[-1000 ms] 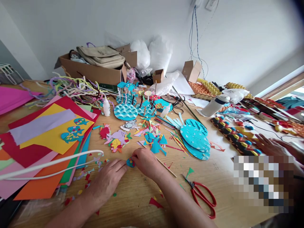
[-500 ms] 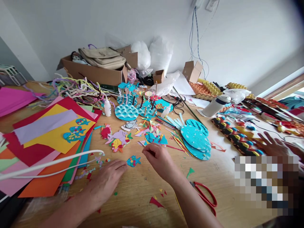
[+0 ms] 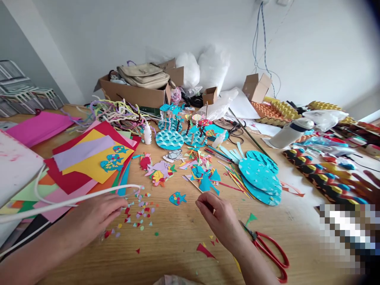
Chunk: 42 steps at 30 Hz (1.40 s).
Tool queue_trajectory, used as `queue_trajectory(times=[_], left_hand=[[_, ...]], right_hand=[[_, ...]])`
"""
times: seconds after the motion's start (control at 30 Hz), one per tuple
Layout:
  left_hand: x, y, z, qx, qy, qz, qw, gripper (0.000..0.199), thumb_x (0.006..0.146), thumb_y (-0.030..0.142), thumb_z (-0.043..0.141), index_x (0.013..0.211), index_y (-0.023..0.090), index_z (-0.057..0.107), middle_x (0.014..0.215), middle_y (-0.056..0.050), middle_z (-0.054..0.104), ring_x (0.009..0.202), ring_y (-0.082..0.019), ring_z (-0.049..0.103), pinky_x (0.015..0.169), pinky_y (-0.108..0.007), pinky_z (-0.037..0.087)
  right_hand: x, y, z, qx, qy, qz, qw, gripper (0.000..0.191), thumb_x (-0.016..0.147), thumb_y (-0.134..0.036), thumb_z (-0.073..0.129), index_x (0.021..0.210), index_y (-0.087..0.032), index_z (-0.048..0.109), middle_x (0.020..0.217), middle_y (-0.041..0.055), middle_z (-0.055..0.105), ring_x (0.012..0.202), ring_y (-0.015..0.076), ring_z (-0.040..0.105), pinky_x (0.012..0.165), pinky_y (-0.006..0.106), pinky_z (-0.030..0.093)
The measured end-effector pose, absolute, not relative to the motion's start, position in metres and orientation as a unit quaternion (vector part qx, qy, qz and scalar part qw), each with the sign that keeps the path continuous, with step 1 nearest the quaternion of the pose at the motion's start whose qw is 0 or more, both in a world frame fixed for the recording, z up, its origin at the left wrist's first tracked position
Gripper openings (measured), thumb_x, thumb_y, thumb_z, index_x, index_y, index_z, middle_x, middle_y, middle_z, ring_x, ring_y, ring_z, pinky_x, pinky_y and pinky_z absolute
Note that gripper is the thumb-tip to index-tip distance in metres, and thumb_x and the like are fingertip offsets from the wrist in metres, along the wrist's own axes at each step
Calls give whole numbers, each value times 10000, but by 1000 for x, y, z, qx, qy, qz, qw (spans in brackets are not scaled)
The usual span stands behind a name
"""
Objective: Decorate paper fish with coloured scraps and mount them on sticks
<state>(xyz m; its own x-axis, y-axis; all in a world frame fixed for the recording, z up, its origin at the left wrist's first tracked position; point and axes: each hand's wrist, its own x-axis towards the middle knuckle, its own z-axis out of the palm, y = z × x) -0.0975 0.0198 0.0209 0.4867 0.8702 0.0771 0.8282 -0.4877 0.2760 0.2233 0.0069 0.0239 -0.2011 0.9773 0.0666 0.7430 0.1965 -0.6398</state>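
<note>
A small blue paper fish [image 3: 177,198] with coloured dots lies on the wooden table between my hands. My right hand [image 3: 214,209] is closed on a thin pale stick [image 3: 193,183] that points up and left, just right of the fish. Over small paper confetti [image 3: 142,213] hovers my left hand [image 3: 108,209], fingers bent together; whether anything is between its fingertips is hidden. Two more blue fish [image 3: 112,162] rest on the yellow sheet [image 3: 89,158] at the left. Red-handled scissors [image 3: 271,251] lie beside my right forearm.
Cut paper fish [image 3: 157,170], blue scraps [image 3: 204,178] and blue ovals [image 3: 259,176] lie beyond my hands. A glue bottle [image 3: 147,133] stands near wavy blue discs [image 3: 170,139]. A white cord [image 3: 89,194] crosses above my left hand. A person's hand [image 3: 371,186] shows at far right.
My left hand has moved left, away from the fish, to the confetti. The stick in my right hand now shows. The view has turned left, so things appear further right.
</note>
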Motion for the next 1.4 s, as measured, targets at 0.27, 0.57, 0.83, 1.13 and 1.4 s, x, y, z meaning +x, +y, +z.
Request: queue_trajectory(times=[0.27, 0.57, 0.83, 1.13, 1.4], left_hand=[[-57, 5, 8, 860, 445, -20, 248, 278, 762, 59, 398, 884, 241, 569, 938, 3, 598, 916, -166, 538, 806, -277, 392], [-6, -8, -4, 878, 420, -24, 230, 181, 778, 49, 446, 835, 188, 546, 889, -25, 569, 887, -182, 516, 805, -301, 388], [2, -2, -5, 885, 413, -78, 201, 234, 744, 1, 426, 818, 194, 535, 894, -22, 575, 888, -190, 506, 829, -320, 379], [1, -2, -11, 885, 409, -60, 216, 228, 742, 2, 408, 786, 188, 533, 873, -29, 575, 878, -201, 513, 810, -337, 396], [-7, 4, 7, 853, 450, -44, 259, 266, 755, 13, 379, 828, 206, 547, 884, -18, 595, 849, -160, 557, 744, -264, 429]], right_hand=[[219, 1, 20, -544, -777, 255, 189, 136, 818, -162, 433, 724, -183, 528, 703, 8, 579, 644, 120, 521, 581, 214, 352], [223, -7, 25, -540, -783, 275, 138, 141, 817, -130, 435, 747, -178, 546, 739, 10, 588, 681, 120, 529, 610, 210, 359], [230, -8, 23, -552, -776, 275, 129, 152, 827, -149, 427, 746, -181, 551, 740, 9, 585, 698, 121, 526, 624, 210, 362], [226, -5, 19, -554, -775, 280, 117, 153, 814, -138, 435, 745, -179, 566, 741, 9, 590, 687, 118, 525, 619, 209, 364], [227, -7, 18, -558, -769, 292, 105, 150, 804, -138, 431, 755, -182, 565, 752, 13, 590, 686, 123, 525, 613, 212, 362]])
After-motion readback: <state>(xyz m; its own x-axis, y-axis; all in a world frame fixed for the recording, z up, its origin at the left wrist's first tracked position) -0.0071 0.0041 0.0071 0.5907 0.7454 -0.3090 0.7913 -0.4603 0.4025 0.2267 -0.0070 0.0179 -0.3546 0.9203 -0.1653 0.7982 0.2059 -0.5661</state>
